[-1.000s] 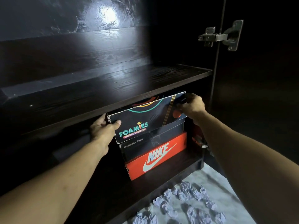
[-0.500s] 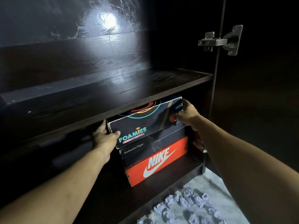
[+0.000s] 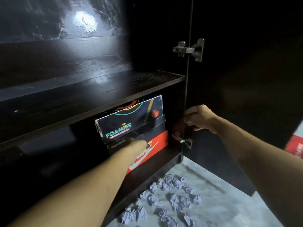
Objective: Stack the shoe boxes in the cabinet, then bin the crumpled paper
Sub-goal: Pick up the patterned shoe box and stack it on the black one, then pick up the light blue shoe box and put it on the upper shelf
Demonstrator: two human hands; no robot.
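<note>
Three shoe boxes are stacked in the cabinet's lower compartment: a dark Foamies box on top, a black box in the middle and an orange Nike box at the bottom. My left hand reaches in, its fingertips against the front of the black box, holding nothing. Off to the right of the stack, my right hand hovers by the hinged edge of the cabinet door, fingers curled, with nothing visible in it. Several balls of crumpled paper lie on the floor before the cabinet.
A dark wooden shelf spans the cabinet just above the stack. The cabinet door stands open on the right, on metal hinges. A red object shows at the right edge. The grey floor lies below.
Both hands have let go of the Foamies box, which now rests on the stack. My left hand dropped to the black box's front; my right hand drew back right to the door edge.
</note>
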